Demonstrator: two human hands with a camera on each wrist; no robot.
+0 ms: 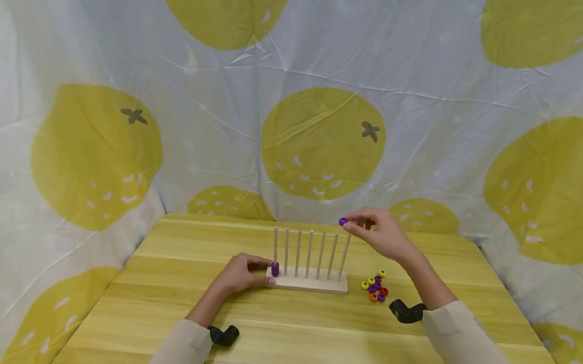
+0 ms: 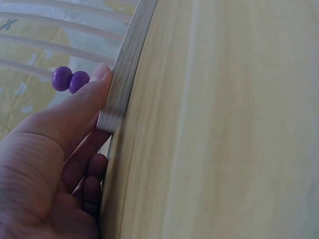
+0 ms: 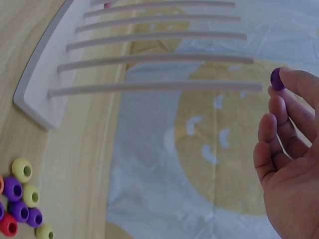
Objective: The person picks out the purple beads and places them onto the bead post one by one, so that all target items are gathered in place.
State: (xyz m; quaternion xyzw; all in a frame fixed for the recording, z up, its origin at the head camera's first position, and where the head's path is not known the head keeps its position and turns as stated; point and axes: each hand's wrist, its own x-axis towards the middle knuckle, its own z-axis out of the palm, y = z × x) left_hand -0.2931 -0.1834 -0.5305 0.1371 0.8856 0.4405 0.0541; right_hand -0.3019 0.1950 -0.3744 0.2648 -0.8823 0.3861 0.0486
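A pale wooden peg stand [image 1: 308, 284] with a row of upright pegs rests on the table. Two purple beads [image 2: 71, 80] are threaded at the foot of its leftmost peg. My left hand [image 1: 243, 273] grips the base's left end, its thumb along the front edge and other fingers partly hidden behind. Between thumb and fingertip, my right hand [image 1: 383, 233] pinches a purple bead [image 3: 277, 79]. That bead is up at the height of the peg tops, close to the rightmost peg [image 3: 159, 87], whose tip lies just short of it in the right wrist view.
Right of the stand lies a loose cluster of yellow, purple, red and orange beads, among them a yellow bead [image 3: 22, 170] and a red bead [image 3: 8, 225]. Behind the wooden table [image 1: 309, 339] hangs a curtain [image 1: 415, 71] printed with yellow fruit.
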